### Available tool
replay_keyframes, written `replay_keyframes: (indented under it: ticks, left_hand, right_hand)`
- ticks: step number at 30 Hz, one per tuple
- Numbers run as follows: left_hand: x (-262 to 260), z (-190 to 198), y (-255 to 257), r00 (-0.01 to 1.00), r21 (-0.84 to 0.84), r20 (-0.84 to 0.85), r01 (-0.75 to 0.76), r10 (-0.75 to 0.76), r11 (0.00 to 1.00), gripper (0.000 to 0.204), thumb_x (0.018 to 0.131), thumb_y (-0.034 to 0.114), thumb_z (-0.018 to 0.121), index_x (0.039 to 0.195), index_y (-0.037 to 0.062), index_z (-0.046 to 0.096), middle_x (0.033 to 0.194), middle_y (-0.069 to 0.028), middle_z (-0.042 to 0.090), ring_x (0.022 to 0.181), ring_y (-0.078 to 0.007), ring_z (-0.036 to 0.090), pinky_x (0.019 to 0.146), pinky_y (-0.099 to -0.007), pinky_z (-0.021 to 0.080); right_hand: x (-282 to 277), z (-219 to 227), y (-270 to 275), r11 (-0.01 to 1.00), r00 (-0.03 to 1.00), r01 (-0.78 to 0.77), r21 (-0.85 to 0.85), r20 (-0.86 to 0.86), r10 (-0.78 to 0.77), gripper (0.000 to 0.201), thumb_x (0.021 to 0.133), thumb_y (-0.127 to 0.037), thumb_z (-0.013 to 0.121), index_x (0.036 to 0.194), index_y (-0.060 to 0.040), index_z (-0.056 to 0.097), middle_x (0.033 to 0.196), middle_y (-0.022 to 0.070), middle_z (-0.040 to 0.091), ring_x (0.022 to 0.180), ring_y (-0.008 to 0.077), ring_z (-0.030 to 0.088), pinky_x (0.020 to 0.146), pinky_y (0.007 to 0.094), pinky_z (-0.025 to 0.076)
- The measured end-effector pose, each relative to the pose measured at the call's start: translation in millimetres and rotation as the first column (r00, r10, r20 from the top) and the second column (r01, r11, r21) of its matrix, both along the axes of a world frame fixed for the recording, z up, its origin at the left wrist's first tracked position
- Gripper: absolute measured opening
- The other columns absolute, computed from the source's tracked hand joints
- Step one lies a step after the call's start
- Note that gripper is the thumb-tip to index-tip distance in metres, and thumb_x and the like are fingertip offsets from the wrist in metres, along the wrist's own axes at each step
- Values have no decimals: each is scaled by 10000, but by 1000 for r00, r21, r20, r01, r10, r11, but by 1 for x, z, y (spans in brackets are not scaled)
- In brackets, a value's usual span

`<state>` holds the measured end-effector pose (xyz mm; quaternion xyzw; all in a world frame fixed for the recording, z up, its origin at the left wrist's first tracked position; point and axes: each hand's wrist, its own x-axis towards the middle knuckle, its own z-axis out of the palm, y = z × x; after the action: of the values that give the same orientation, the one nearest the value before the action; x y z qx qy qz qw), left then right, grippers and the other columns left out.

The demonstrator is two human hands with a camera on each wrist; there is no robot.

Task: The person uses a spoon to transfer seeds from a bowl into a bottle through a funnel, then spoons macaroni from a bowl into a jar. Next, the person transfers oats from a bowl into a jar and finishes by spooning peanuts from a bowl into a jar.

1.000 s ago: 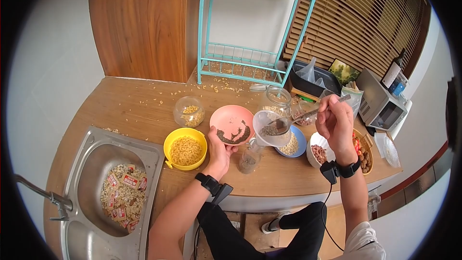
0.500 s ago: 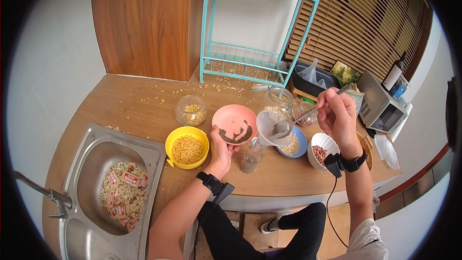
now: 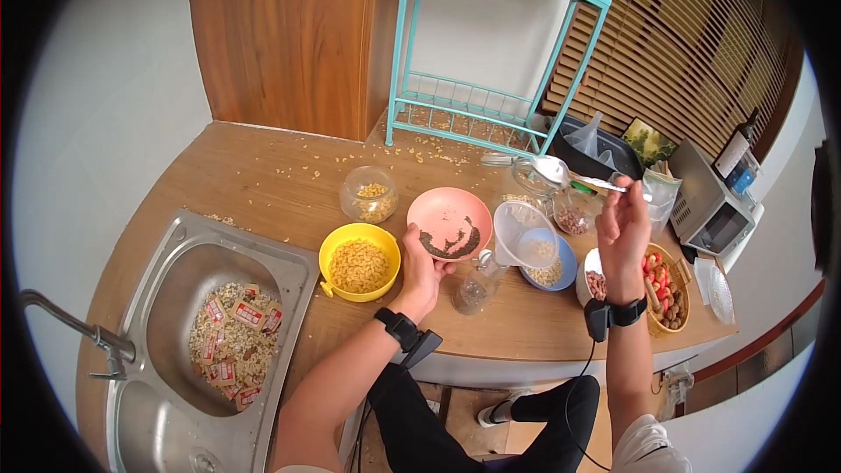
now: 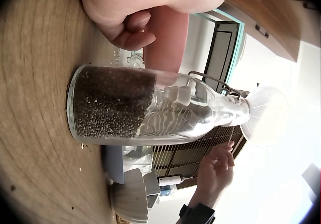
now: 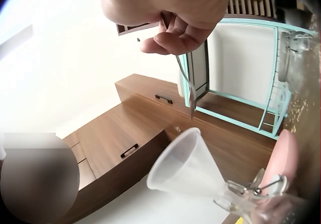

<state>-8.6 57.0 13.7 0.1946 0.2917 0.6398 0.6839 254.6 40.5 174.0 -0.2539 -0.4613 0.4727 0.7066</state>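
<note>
My left hand (image 3: 422, 285) holds a pink bowl (image 3: 438, 208) by its near side; dark small seeds lie along its lower inner side. Next to it on the counter stands a clear swing-top glass bottle (image 4: 110, 106), roughly half full of the same dark seeds. A translucent plastic funnel (image 5: 185, 166) sits in the bottle's mouth, leaning a little toward the right. My right hand (image 3: 624, 241) pinches a metal spoon (image 3: 554, 172) by its handle, with the spoon's bowl above and beyond the funnel. The right wrist view shows the spoon side-on, apart from the funnel's rim.
A yellow bowl (image 3: 360, 293) and a round glass jar (image 3: 368, 184) hold macaroni. To the right are a blue plate (image 3: 568, 263) of pale flakes, a white fluted bowl (image 4: 131, 199) and a wicker basket (image 3: 683, 298). The steel sink (image 3: 302, 271) lies left; a teal rack (image 3: 473, 136) stands behind.
The spoon has come up out of the funnel and swung away above it, its bowl now farther back. The left hand keeps hold of the pink bowl. The head view has shifted slightly.
</note>
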Motion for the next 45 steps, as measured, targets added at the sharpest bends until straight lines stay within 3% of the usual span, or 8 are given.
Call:
replay_keyframes:
  ticks: [11,16,20,24,26,33,35,45]
  left_hand:
    - [-1,3,-2,1000,-13,9,5,-5,1000,542,1026,579,294,1105,97,530,898,-37,607,716,-118,524,585,-287,424]
    - [0,1,0,1000,-49,1,-6,6,999,579,1021,596,253,1084,105,553,867,-9,594,669,-107,433,605,-283,404]
    - [0,10,-4,1000,-26,14,-2,2,1000,525,1035,563,282,1092,100,524,885,-38,602,710,-127,525,588,-291,425]
    - [1,2,-1,1000,9,7,-1,1,1000,517,1041,553,277,1091,100,520,880,-40,597,713,-130,527,592,-291,424]
    - [0,4,-1,1000,5,-1,6,-6,1000,517,1041,553,278,1086,100,522,877,-38,597,716,-130,529,592,-290,423]
    - [1,5,-2,999,1,-48,13,-13,1000,573,1028,589,246,1147,107,532,977,-39,633,763,-123,550,624,-272,428]
    - [-1,4,-2,999,6,-40,22,-22,1000,570,1027,589,249,1136,108,534,975,-39,633,759,-124,549,621,-271,428]
    - [1,8,-2,1000,-7,-28,-10,10,1000,504,1045,545,299,1125,90,501,945,-54,613,749,-131,541,587,-284,422]
  right_hand:
    - [-50,-69,24,979,977,21,-203,213,23,409,1087,-360,388,1162,-12,587,923,26,610,497,77,506,433,209,380]
    - [-45,-104,44,959,943,-156,-238,253,216,414,1070,-377,449,1109,-12,640,950,34,668,650,61,590,537,190,447]
    - [-57,-115,45,960,939,-184,-211,251,235,415,1042,-389,518,1163,-19,664,1016,54,683,783,83,639,630,218,502]
    - [-55,-98,29,917,891,-228,-327,311,332,380,1032,-352,549,1234,-37,619,978,28,659,687,77,598,563,220,477]
    - [-56,-95,22,885,861,-243,-398,332,386,463,1009,-411,579,1238,-14,643,1057,63,691,829,90,646,673,227,532]
    - [-51,-108,20,853,819,-357,-381,311,482,449,992,-389,617,1240,-16,645,1048,66,695,843,92,657,656,214,535]
    - [-44,-111,23,779,794,-417,-468,229,563,405,987,-347,632,1216,-14,655,1060,67,693,872,110,667,679,235,550]
    - [-42,-113,21,843,858,-311,-439,251,448,351,977,-295,608,1133,10,681,990,73,703,843,133,661,728,273,550]
